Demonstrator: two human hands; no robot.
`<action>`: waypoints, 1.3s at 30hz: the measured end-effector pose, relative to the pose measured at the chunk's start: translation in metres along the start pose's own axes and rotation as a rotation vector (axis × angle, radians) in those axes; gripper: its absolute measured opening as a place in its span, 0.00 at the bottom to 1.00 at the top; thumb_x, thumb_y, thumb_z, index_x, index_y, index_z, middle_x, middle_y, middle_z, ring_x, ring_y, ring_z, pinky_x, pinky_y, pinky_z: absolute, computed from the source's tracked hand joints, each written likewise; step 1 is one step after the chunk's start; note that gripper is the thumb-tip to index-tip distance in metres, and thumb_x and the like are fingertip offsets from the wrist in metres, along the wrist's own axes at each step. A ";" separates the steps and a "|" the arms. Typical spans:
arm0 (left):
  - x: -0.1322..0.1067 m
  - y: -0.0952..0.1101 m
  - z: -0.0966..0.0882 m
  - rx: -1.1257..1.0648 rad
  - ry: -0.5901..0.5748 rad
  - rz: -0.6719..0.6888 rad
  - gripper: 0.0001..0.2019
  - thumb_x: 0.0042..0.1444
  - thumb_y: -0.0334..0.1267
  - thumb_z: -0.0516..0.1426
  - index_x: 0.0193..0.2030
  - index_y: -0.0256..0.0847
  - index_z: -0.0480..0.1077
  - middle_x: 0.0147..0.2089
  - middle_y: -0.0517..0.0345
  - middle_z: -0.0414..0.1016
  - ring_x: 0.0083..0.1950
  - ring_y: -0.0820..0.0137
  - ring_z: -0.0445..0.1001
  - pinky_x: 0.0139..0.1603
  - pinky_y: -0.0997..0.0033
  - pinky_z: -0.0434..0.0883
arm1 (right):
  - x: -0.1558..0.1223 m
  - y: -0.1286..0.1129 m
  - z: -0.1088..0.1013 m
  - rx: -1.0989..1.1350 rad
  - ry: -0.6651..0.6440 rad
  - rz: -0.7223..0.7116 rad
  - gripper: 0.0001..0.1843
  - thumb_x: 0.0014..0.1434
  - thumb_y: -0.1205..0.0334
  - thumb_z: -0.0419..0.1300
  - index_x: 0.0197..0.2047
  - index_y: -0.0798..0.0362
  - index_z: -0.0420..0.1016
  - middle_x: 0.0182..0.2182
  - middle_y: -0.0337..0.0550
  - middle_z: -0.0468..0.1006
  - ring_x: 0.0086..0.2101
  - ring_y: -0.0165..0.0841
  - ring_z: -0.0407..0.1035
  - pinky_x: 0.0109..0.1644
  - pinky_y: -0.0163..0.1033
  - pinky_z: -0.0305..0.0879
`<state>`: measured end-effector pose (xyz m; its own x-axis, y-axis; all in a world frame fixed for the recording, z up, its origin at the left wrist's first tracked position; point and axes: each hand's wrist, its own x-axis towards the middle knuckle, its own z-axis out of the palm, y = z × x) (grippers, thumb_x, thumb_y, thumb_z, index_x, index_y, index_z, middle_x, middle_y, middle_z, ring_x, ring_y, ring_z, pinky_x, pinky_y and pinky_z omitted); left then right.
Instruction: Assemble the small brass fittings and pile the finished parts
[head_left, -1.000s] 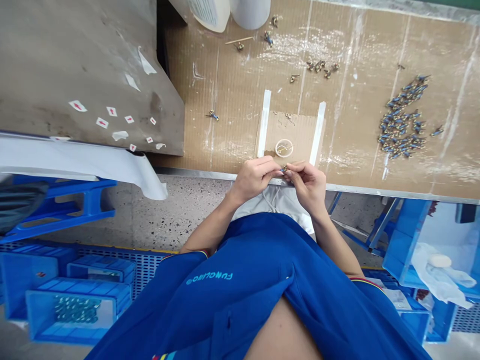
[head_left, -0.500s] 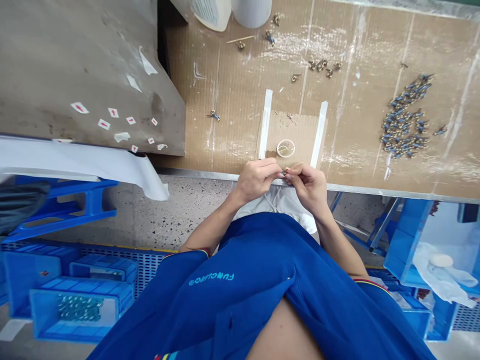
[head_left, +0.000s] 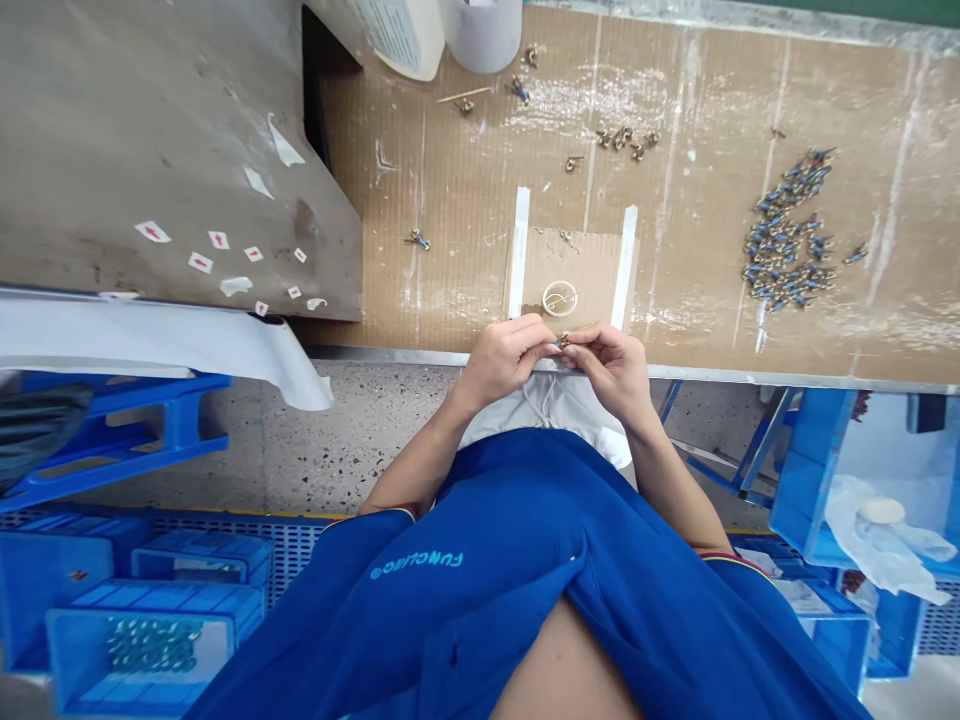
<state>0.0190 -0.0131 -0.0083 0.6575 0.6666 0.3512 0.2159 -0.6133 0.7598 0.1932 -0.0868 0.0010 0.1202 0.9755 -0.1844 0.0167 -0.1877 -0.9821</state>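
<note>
At the table's front edge, my left hand (head_left: 504, 362) and my right hand (head_left: 613, 368) meet fingertip to fingertip. Between them they pinch a small blue and brass-coloured metal part (head_left: 562, 342); its exact kind is too small to make out. Both hands have closed fingers. Just beyond them a small round white dish (head_left: 559, 298) holds thin pale sticks or threads. It stands on a cardboard sheet (head_left: 589, 262) taped down with white strips. Farther right lies a pile of similar blue and brass parts (head_left: 787, 245).
Several loose parts (head_left: 619, 138) lie farther back, near a thin wooden stick (head_left: 463, 95). A white bottle (head_left: 405, 35) and a white cup (head_left: 484, 35) stand at the back. A grey metal box (head_left: 180, 150) fills the left. Blue bins (head_left: 154, 640) stand below on both sides.
The view has shifted slightly, so the table items appear a little farther left. Both hands stay together at the edge, and the small part now shows a bit more between the fingertips.
</note>
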 end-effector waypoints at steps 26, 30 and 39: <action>-0.005 -0.001 0.007 0.164 0.070 0.079 0.15 0.72 0.39 0.51 0.36 0.37 0.73 0.30 0.58 0.71 0.31 0.73 0.69 0.33 0.73 0.65 | -0.006 0.003 0.006 -0.122 0.088 -0.046 0.19 0.61 0.42 0.64 0.38 0.51 0.78 0.30 0.41 0.82 0.27 0.30 0.76 0.30 0.37 0.76; -0.006 -0.001 0.009 0.185 0.055 0.062 0.16 0.72 0.38 0.51 0.33 0.38 0.72 0.29 0.58 0.71 0.30 0.73 0.68 0.32 0.72 0.63 | -0.006 -0.002 0.005 -0.124 0.065 -0.016 0.19 0.61 0.43 0.65 0.37 0.51 0.78 0.28 0.40 0.81 0.25 0.30 0.75 0.30 0.37 0.76; -0.003 0.002 0.009 0.121 0.065 0.019 0.14 0.72 0.41 0.52 0.40 0.36 0.74 0.32 0.56 0.75 0.32 0.72 0.73 0.33 0.72 0.66 | -0.007 -0.001 0.004 -0.098 0.084 -0.051 0.19 0.61 0.42 0.65 0.39 0.51 0.78 0.29 0.40 0.82 0.26 0.30 0.77 0.30 0.36 0.76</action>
<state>0.0242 -0.0202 -0.0128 0.6151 0.6782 0.4021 0.2923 -0.6698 0.6826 0.1880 -0.0930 0.0026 0.1992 0.9718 -0.1259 0.1210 -0.1519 -0.9810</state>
